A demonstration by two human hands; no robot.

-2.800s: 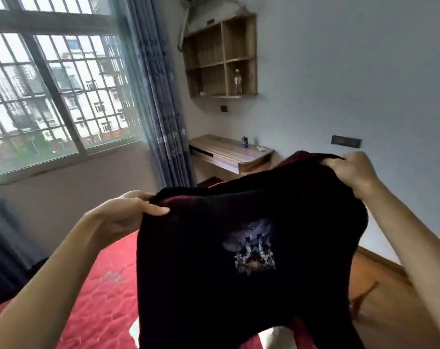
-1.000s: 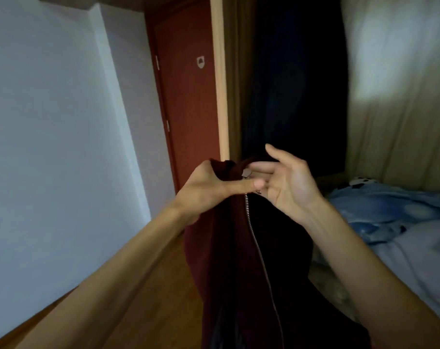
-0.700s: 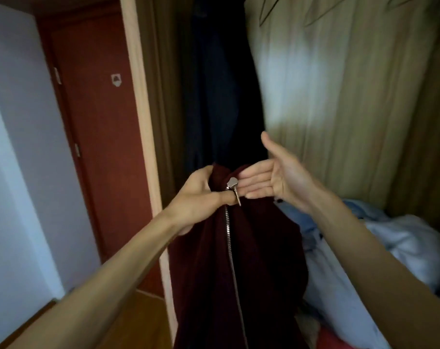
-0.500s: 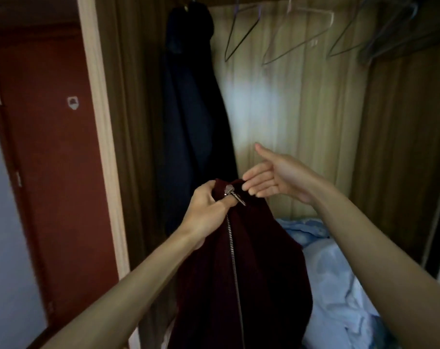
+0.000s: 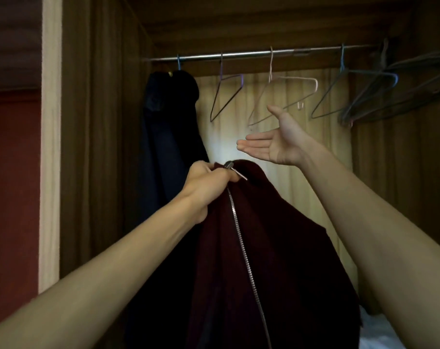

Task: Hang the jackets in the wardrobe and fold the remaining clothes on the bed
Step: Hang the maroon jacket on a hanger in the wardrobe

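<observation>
The wardrobe (image 5: 100, 122) fills the frame, its rail (image 5: 239, 56) running across the top. The maroon jacket (image 5: 277, 248) hangs at lower centre, long axis vertical, its collar gripped by the left hand (image 5: 206, 182). A dark jacket (image 5: 168, 137) already hangs at upper left. The right hand (image 5: 271, 144), fingers straight and holding nothing, is just below the pale hanger (image 5: 296, 78) at upper centre, nearer to it than the left. There is free rail on either side of that hanger.

Your L hand (image 5: 209, 183) grips the maroon jacket (image 5: 277, 248) at its collar top, fingers curled tight, L forearm reaching up from below-left of it. Your R hand (image 5: 274, 144) hovers just above & right of that collar, clear of it, palm up, fingers straight & together, thumb raised.
</observation>
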